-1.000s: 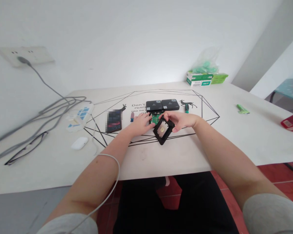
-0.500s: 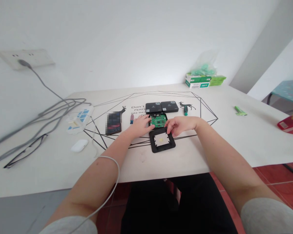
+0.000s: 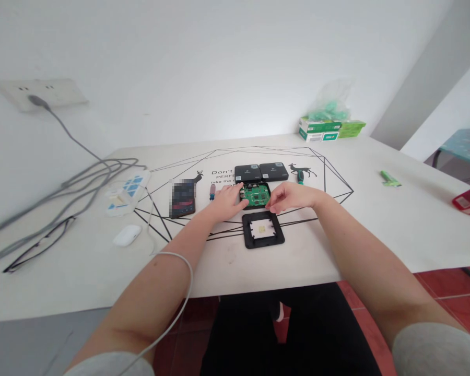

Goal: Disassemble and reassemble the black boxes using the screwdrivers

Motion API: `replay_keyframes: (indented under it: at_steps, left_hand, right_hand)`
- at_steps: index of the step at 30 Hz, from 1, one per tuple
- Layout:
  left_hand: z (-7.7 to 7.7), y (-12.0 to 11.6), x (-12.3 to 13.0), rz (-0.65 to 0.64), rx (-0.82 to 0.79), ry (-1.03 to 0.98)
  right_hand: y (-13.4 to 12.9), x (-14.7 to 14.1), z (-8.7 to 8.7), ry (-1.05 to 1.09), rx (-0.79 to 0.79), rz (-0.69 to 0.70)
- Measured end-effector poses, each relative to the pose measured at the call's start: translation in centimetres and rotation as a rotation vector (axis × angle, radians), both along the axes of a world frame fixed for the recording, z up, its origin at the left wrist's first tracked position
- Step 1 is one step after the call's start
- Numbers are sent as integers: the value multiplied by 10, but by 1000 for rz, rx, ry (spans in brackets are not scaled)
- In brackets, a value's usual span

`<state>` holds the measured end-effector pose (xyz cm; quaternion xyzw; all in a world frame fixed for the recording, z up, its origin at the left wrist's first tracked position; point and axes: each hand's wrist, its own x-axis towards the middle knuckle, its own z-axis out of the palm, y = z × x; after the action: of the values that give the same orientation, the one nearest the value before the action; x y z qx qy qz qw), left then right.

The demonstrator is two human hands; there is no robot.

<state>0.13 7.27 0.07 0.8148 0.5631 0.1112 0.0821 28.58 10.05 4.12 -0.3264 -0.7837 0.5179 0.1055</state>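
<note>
A shallow black electronics case stands open on the table, its green circuit board facing up. My left hand holds the case by its left side, fingertips by the upper-left corner and thumb at the lower-left one. At the lower-right corner of the board is my right hand, thumb and fingers pinched together; anything between them is too small to make out. Just below lies the black cover, inner side up, with a pale square plate in its middle.
Two closed black boxes sit behind the case. A small screwdriver and a phone lie left; a green-black screwdriver lies right. Further left are a white earbud case, glasses and grey cables.
My right hand has lifted off the black cover and moved slightly up to the corner of the circuit board. The cover now lies fully in view. My left hand stays at the case.
</note>
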Motion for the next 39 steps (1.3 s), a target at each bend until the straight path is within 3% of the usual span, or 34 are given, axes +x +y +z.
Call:
replay_keyframes:
  at_steps: [2, 6, 8, 10, 13, 18, 25, 34, 39]
  left_hand:
    - [-1, 1, 0, -5, 7, -1]
    - [-3, 1, -1, -3, 12, -4]
    - [-3, 1, -1, -3, 21, -5]
    - [-3, 1, -1, -1, 27, -9]
    - [-2, 2, -1, -3, 19, -24]
    - [3, 1, 0, -12, 5, -58]
    - [7, -2, 2, 6, 15, -138]
    - [6, 0, 0, -20, 29, -145]
    - [3, 1, -1, -1, 138, -146]
  right_hand:
    - [2, -2, -5, 50, 72, -46]
    - [4, -19, -20, 96, 433, -249]
    - [3, -33, -25, 63, 533, -305]
    - [3, -49, -25, -10, 605, -276]
    - [7, -70, -18, -194, 766, -107]
    - [26, -97, -2, -331, 740, 61]
    - [53, -119, 5, -442, 686, 119]
    - [61, -112, 12, -362, 597, 84]
    - [57, -100, 16, -265, 503, 28]
